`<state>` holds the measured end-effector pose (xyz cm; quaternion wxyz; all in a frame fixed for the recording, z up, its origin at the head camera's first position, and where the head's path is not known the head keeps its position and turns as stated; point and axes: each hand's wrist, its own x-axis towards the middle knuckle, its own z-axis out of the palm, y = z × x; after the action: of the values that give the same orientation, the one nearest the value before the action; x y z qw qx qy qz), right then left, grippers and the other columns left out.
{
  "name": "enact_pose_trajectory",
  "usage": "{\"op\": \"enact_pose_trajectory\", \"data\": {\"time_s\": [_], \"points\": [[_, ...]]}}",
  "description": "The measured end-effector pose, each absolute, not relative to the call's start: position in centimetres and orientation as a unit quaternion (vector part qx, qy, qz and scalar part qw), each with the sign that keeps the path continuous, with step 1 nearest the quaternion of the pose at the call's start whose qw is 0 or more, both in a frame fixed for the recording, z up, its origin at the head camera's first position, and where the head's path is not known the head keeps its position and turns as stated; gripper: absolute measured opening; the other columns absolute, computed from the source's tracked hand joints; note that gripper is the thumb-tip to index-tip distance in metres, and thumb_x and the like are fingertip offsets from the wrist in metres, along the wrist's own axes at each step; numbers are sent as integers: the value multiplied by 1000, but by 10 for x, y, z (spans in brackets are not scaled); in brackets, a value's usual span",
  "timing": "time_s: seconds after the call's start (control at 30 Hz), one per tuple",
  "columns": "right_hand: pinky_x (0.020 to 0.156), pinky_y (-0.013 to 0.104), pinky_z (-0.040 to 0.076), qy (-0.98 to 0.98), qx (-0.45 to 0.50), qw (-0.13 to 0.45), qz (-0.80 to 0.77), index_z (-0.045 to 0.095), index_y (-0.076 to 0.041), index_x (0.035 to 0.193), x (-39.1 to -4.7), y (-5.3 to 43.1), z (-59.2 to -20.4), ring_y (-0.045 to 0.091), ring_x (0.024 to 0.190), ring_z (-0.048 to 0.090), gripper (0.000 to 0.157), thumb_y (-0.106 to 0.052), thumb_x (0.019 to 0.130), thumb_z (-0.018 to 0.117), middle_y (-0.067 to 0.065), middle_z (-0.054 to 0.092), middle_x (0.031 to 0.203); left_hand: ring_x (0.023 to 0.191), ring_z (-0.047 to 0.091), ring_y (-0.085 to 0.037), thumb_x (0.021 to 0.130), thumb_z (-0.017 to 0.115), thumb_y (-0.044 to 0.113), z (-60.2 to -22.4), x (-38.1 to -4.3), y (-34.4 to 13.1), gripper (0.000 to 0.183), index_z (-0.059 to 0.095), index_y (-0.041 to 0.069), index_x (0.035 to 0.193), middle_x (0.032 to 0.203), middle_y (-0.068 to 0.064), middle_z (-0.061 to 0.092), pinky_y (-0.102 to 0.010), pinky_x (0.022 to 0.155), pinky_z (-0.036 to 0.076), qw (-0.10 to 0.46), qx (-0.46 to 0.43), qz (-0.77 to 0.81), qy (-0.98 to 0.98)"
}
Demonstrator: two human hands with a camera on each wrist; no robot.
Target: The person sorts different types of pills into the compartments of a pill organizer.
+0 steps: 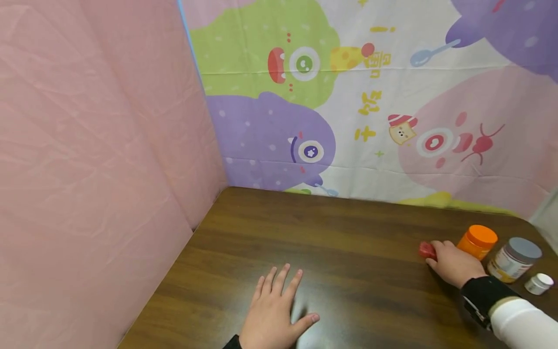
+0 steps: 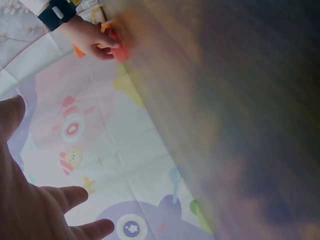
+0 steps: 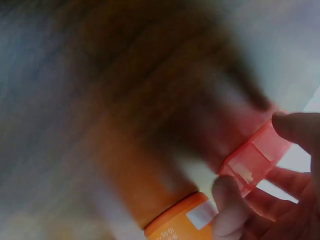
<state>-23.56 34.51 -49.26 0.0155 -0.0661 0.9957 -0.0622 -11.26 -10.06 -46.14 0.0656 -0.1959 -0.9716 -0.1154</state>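
At the right side of the wooden table, my right hand (image 1: 457, 265) pinches a small red see-through pill box (image 1: 426, 250) between thumb and fingers. The right wrist view shows this pill box (image 3: 257, 159) from close by, with a divider across it and something pale inside. Just beyond that hand stands an orange bottle (image 1: 476, 241) with an orange lid, partly hidden by the hand. My left hand (image 1: 271, 312) is palm down at the table's near middle, fingers spread, holding nothing; whether it touches the wood I cannot tell.
Right of the orange bottle are a jar (image 1: 511, 264) with a grey lid and a small white bottle (image 1: 539, 284). A pink cloth (image 1: 109, 145) hangs along the table's left edge, and a cartoon-printed cloth (image 1: 348, 160) along its back. The wooden table (image 1: 305, 232) reflects light.
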Motion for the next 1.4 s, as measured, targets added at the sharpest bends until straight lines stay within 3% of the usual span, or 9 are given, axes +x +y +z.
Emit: {"op": "enact_pose_trajectory", "data": {"time_s": [0.27,0.47,0.63,0.87,1.2,1.4], "points": [[54,45,50,992,-107,-9,-63,64,1,103,-223,325,-488,24,62,56,39,-28,80,77,12,62,79,137,20,-32,83,24,85,-460,-113,-96,91,31,26,152,154,-7,29,-59,108,24,41,-195,-118,-973],[54,35,46,984,-160,-24,-79,67,-6,109,-201,273,-483,15,65,53,42,-34,79,77,3,62,82,136,22,-33,85,28,82,-460,-112,-93,88,35,23,151,152,-9,32,-58,107,26,69,-203,-123,-969],[54,29,42,975,-191,2,-118,67,-12,109,-179,230,-478,11,64,47,38,-36,81,77,-4,57,81,136,22,-32,85,28,82,-460,-113,-89,88,34,23,151,152,-9,32,-58,107,26,66,-208,-125,-968],[55,28,42,965,-229,24,-127,67,-16,105,-160,203,-480,10,68,46,35,-39,80,76,-8,55,83,136,22,-31,85,26,82,-461,-115,-84,89,34,24,151,153,-8,31,-58,108,24,52,-214,-126,-967],[52,27,39,958,-265,10,-111,66,-18,99,-152,201,-489,9,67,45,30,-36,79,77,-9,50,78,137,19,-30,82,22,86,-462,-117,-77,92,34,26,151,155,-5,28,-57,109,23,18,-213,-120,-969],[55,30,44,961,-251,23,-110,64,-13,109,-152,204,-487,11,71,48,44,-41,77,78,-7,55,85,136,21,-30,82,21,86,-460,-122,-73,93,34,24,151,152,-6,32,-58,109,22,7,-228,-113,-967]]}}
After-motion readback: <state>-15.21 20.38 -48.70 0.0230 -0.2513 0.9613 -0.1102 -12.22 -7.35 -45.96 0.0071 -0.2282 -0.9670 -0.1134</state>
